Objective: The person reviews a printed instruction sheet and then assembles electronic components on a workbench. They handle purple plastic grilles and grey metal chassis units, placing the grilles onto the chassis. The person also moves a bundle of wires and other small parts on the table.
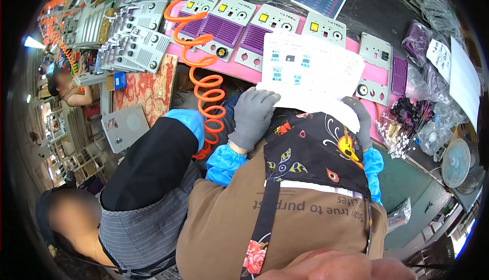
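Observation:
A white printed instruction sheet (326,63), with small blue pictures of panels, spreads before me over the bench edge. My left hand (254,117), in a grey glove, is closed on its near left corner. At the near right edge, my right hand (359,119) grips the same sheet, its fingers partly hidden behind the paper. Beyond the sheet stand grey panels with purple grilles; one panel (324,27) shows a yellow switch and is partly covered by it. To the right lies another grey panel (376,50) beside a separate purple grille (399,76).
An orange coiled air hose (208,81) hangs left of my left hand. A co-worker (147,178) is close on my left. Bundled wires (407,119) and plastic-wrapped grilles (417,38) lie to the right, near a fan (456,163). Grey panels (135,43) are stacked far left.

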Demonstrator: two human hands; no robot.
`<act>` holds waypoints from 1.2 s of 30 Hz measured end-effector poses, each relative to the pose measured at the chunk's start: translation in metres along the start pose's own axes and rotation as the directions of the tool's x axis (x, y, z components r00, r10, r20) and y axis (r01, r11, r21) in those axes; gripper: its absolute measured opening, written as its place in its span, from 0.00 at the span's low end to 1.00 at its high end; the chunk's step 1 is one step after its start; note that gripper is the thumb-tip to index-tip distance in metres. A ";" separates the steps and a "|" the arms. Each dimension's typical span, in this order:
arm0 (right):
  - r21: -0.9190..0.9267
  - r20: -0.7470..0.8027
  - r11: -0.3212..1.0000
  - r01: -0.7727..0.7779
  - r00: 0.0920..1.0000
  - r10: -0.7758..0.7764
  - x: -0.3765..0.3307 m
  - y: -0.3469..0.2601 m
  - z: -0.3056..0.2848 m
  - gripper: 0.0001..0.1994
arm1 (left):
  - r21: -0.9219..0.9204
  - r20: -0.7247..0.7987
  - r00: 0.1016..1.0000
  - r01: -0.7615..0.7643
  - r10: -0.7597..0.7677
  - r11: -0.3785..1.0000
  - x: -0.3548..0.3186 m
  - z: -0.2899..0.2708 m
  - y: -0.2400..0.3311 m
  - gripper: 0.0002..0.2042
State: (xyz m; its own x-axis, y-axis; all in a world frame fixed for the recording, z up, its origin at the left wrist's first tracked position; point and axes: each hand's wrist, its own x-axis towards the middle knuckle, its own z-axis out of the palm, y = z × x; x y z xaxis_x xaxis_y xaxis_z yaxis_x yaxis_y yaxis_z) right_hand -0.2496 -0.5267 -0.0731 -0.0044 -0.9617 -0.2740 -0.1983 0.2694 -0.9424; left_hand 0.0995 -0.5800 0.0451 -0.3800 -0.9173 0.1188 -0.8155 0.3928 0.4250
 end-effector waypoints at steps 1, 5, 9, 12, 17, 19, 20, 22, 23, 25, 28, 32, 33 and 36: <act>-0.004 -0.001 1.000 0.011 1.000 -0.011 0.000 0.001 0.000 0.15 | 0.001 -0.006 1.000 -0.004 0.004 1.000 0.000 0.000 0.000 0.16; -0.049 0.000 0.997 0.056 0.998 -0.056 -0.003 -0.005 0.000 0.15 | -0.004 0.008 1.000 -0.005 0.005 1.000 0.000 -0.002 0.000 0.16; -0.106 0.002 0.989 0.101 0.995 -0.101 -0.006 -0.008 -0.001 0.17 | -0.008 0.012 1.000 -0.011 0.011 1.000 -0.002 0.000 -0.001 0.15; -0.125 0.018 0.985 0.120 0.993 -0.119 -0.006 -0.016 -0.001 0.17 | -0.010 0.026 1.000 -0.002 0.003 1.000 -0.004 -0.001 -0.001 0.15; -0.029 0.005 0.999 0.039 0.999 -0.039 -0.010 -0.018 -0.001 0.18 | -0.008 0.042 0.999 -0.005 0.005 1.000 -0.005 0.001 -0.002 0.15; -0.079 0.025 0.993 0.084 0.996 -0.082 -0.010 -0.018 -0.002 0.18 | -0.007 0.044 0.999 0.003 -0.002 1.000 -0.004 0.001 -0.001 0.15; -0.104 0.035 0.989 0.106 0.994 -0.103 -0.010 -0.018 -0.003 0.18 | -0.008 0.045 0.999 0.008 -0.008 1.000 -0.004 0.000 0.000 0.15; -0.071 0.038 0.996 0.059 0.998 -0.056 -0.011 -0.018 -0.004 0.18 | -0.009 0.044 0.999 0.015 -0.014 1.000 -0.003 -0.002 0.001 0.15; -0.054 0.041 0.998 0.035 0.999 -0.033 -0.012 -0.018 -0.004 0.18 | -0.014 0.040 0.999 0.015 -0.014 1.000 -0.002 -0.002 0.001 0.15; 0.009 0.036 1.000 0.003 0.999 -0.003 -0.014 -0.019 -0.003 0.18 | -0.023 0.030 0.999 0.010 -0.009 1.000 -0.001 -0.002 0.000 0.16; 0.089 0.020 0.994 -0.055 0.998 0.054 -0.015 -0.020 -0.001 0.18 | 0.004 0.008 0.999 0.031 -0.031 1.000 0.002 -0.004 -0.010 0.18; 0.167 0.001 0.983 -0.072 0.997 0.073 -0.016 -0.018 0.001 0.18 | 0.024 0.013 0.980 0.197 -0.198 0.980 0.008 -0.012 -0.024 0.21; 0.113 0.004 0.993 -0.027 1.000 0.027 -0.015 -0.015 0.001 0.18 | 0.010 -0.025 0.978 0.208 -0.207 0.978 0.007 -0.011 -0.028 0.21; -0.002 0.012 0.998 0.056 0.998 -0.056 -0.014 -0.010 -0.002 0.19 | -0.061 -0.090 0.971 0.217 -0.222 0.974 0.007 -0.009 -0.035 0.20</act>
State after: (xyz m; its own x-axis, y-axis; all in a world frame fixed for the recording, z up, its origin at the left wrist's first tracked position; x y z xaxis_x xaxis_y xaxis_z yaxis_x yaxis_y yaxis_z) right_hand -0.2492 -0.5158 -0.0599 0.0182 -0.9746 -0.2234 -0.1997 0.2154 -0.9559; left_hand 0.1297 -0.6009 0.0391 -0.1487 -0.9837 0.1015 -0.8504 0.1796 0.4945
